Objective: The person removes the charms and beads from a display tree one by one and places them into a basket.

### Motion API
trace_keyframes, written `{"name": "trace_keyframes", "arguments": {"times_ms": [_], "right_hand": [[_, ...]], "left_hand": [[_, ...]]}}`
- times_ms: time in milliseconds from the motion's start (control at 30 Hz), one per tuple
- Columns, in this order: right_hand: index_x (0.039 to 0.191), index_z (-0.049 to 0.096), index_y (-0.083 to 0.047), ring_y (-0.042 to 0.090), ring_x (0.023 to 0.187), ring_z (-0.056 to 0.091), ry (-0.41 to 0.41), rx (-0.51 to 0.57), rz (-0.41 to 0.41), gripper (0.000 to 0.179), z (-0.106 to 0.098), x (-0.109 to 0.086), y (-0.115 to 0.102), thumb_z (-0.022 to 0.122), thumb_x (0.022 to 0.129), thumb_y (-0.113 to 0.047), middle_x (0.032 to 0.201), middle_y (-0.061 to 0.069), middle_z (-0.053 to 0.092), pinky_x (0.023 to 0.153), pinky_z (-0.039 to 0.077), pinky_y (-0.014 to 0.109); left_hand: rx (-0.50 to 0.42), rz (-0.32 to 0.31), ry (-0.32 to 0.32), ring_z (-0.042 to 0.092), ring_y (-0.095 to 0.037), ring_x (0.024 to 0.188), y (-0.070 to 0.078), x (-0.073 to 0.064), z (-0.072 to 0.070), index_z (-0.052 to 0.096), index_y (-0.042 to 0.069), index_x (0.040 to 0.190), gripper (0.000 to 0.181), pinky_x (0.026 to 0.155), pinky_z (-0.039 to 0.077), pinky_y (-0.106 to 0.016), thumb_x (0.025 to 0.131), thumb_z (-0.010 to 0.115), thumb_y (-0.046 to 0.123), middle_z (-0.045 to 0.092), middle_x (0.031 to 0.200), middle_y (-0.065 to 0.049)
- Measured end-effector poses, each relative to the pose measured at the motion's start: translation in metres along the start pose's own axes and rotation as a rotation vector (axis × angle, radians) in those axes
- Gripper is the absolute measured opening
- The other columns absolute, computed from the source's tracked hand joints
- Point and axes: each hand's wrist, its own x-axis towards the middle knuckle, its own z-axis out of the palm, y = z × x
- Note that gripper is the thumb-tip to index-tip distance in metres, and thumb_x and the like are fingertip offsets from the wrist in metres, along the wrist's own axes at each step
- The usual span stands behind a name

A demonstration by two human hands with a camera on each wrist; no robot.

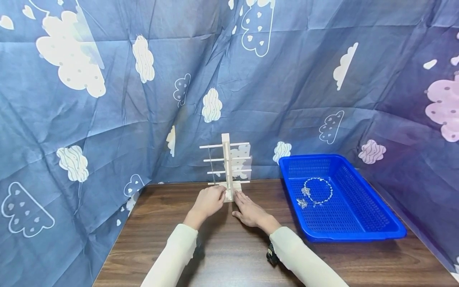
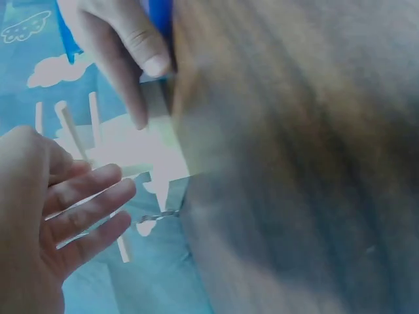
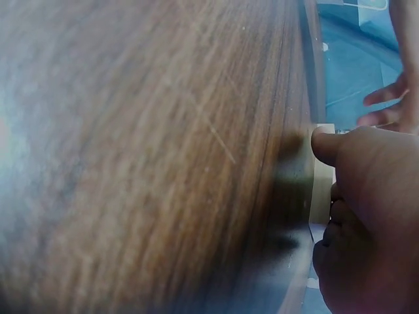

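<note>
A pale wooden display stand (image 1: 225,151) with several crossbars stands upright at the back of the table. A thin chain (image 1: 211,165) hangs down from the left end of its top bar; part of it shows in the left wrist view as a chain (image 2: 157,216). My left hand (image 1: 209,200) is at the left of the stand's base (image 1: 229,198), its fingers spread and slightly bent beside the bars. At the base's right side lies my right hand (image 1: 251,211), fingers stretched forward. In the right wrist view its thumb overlaps the base edge (image 3: 321,196).
A blue plastic basket (image 1: 355,235) stands on the right of the wooden table (image 1: 143,239). In it lie a beaded necklace (image 1: 330,191) and a small silvery bundle (image 1: 302,203). A blue cloud-print cloth (image 1: 251,99) hangs right behind the stand.
</note>
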Motion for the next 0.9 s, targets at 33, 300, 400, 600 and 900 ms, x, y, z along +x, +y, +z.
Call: {"name": "trace_keyframes", "arguments": {"times_ms": [33, 300, 400, 600, 900], "right_hand": [[0.162, 0.028, 0.013, 0.046, 0.163, 0.023, -0.001, 0.002, -0.001, 0.073, 0.001, 0.0, 0.0, 0.058, 0.11, -0.028, 0.173, 0.031, 0.022, 0.134, 0.026, 0.056], [0.163, 0.027, 0.012, 0.046, 0.163, 0.022, -0.006, 0.015, 0.005, 0.075, 0.001, 0.0, -0.001, 0.061, 0.109, -0.028, 0.173, 0.031, 0.022, 0.134, 0.026, 0.056], [0.162, 0.029, 0.013, 0.047, 0.163, 0.023, 0.002, 0.017, 0.004, 0.075, 0.0, 0.0, 0.0, 0.063, 0.108, -0.027, 0.172, 0.032, 0.023, 0.134, 0.026, 0.057], [0.162, 0.028, 0.013, 0.047, 0.163, 0.022, -0.002, 0.018, 0.007, 0.076, -0.002, -0.001, -0.001, 0.062, 0.108, -0.027, 0.172, 0.032, 0.022, 0.134, 0.026, 0.057], [0.163, 0.026, 0.013, 0.046, 0.163, 0.022, 0.001, 0.023, 0.009, 0.076, -0.001, -0.001, -0.002, 0.061, 0.109, -0.027, 0.173, 0.032, 0.022, 0.134, 0.025, 0.056]], "left_hand": [[0.009, -0.001, 0.028, 0.078, -0.026, 0.079, -0.001, 0.001, -0.002, 0.077, 0.012, 0.103, 0.015, 0.064, 0.063, -0.045, 0.102, 0.062, 0.017, 0.08, 0.092, -0.003], [0.01, -0.048, 0.159, 0.066, -0.024, 0.056, -0.008, 0.015, -0.027, 0.072, 0.011, 0.09, 0.017, 0.047, 0.055, -0.043, 0.102, 0.062, 0.016, 0.071, 0.069, -0.002], [0.008, -0.066, 0.193, 0.069, -0.028, 0.058, -0.01, 0.02, -0.038, 0.073, 0.009, 0.092, 0.018, 0.048, 0.056, -0.045, 0.103, 0.06, 0.017, 0.073, 0.07, -0.004], [0.01, -0.11, 0.282, 0.071, -0.033, 0.058, -0.018, 0.028, -0.059, 0.072, 0.007, 0.092, 0.021, 0.048, 0.057, -0.05, 0.105, 0.058, 0.017, 0.075, 0.071, -0.01], [0.014, -0.146, 0.412, 0.062, -0.026, 0.05, -0.027, 0.043, -0.085, 0.075, 0.001, 0.095, 0.023, 0.044, 0.053, -0.045, 0.104, 0.06, 0.016, 0.073, 0.068, -0.012]]}}
